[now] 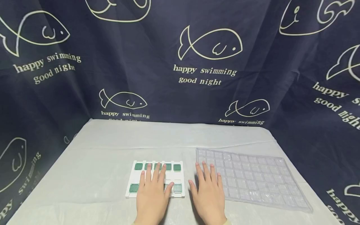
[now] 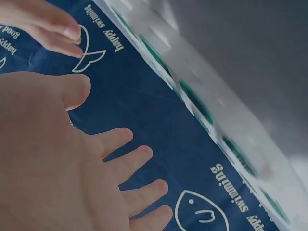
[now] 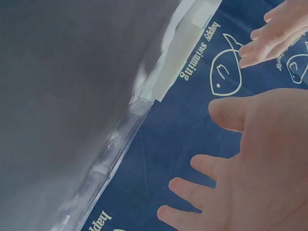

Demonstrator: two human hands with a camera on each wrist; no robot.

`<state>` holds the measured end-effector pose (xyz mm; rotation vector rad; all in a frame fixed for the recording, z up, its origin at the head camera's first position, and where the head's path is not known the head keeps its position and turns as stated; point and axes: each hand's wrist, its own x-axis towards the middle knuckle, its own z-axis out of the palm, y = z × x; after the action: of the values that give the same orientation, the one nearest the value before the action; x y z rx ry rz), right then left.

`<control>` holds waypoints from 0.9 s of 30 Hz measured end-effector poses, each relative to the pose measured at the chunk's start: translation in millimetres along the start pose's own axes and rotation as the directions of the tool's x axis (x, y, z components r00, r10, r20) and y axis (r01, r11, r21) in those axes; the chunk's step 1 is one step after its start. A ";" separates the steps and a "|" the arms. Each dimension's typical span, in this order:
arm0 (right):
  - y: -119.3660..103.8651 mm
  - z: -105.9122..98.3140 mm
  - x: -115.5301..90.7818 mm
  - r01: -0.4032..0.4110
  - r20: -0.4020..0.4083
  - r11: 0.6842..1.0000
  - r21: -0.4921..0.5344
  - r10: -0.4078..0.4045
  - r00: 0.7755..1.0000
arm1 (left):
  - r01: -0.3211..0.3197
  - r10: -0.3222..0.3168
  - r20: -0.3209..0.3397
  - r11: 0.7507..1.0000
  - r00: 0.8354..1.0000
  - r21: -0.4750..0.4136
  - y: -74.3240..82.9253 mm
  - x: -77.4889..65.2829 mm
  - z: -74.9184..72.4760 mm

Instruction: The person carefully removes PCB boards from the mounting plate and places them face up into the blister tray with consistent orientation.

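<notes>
My left hand [image 1: 153, 197] hovers over a white rack [image 1: 140, 176] with its fingers straight and spread, holding nothing. Green circuit boards [image 1: 177, 167] sit in the rack in two rows, one at the far edge and one at the near edge; the hand hides part of both. To the right, my right hand [image 1: 208, 197] is spread the same way, its fingertips overlapping the left side of a clear plastic compartment tray [image 1: 253, 178] in the head view. Both wrist views show the palms bare, with fingers extended above the table.
A white cloth [image 1: 84, 175] covers the table. Dark blue curtains [image 1: 157, 62] with fish drawings and lettering stand behind and on both sides. The clear tray lies at a slant, close to the table's right edge, with a gap between it and the rack.
</notes>
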<state>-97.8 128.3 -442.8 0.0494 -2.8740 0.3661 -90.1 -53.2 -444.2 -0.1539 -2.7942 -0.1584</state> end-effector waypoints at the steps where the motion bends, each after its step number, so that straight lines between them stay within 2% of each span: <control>1: 0.3 0.2 0.0 -0.001 0.002 1.000 -0.002 0.001 1.000 | 0.004 -0.004 0.002 1.000 1.000 -0.011 -3.5 0.6 -1.2; 7: 2.0 1.1 0.9 -0.006 0.013 1.000 -0.003 0.006 1.000 | 0.012 -0.013 -0.043 0.999 0.999 -0.031 -32.4 8.9 -5.7; 13: 4.2 0.8 1.3 -0.008 0.020 1.000 -0.002 0.008 1.000 | 0.039 -0.043 -0.062 0.997 0.997 -0.064 -63.5 18.2 -10.0; 19: 3.7 0.3 2.2 -0.007 0.042 1.000 -0.003 0.007 0.999 | -0.051 0.049 -0.173 0.999 0.984 -0.011 -90.4 32.6 -6.4; 21: 3.5 0.6 1.5 -0.007 0.051 1.000 -0.001 0.007 0.999 | -0.060 0.060 -0.160 0.998 0.985 0.006 -97.3 35.3 -3.9; 27: 3.9 1.4 0.4 -0.007 0.047 1.000 0.011 0.006 0.999 | -0.039 0.038 -0.042 0.999 0.998 -0.019 -109.9 36.8 -2.1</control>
<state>-98.8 131.7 -445.1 0.0513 -2.9192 0.3875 -137.7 -158.9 -439.8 -0.2068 -2.7472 -0.1773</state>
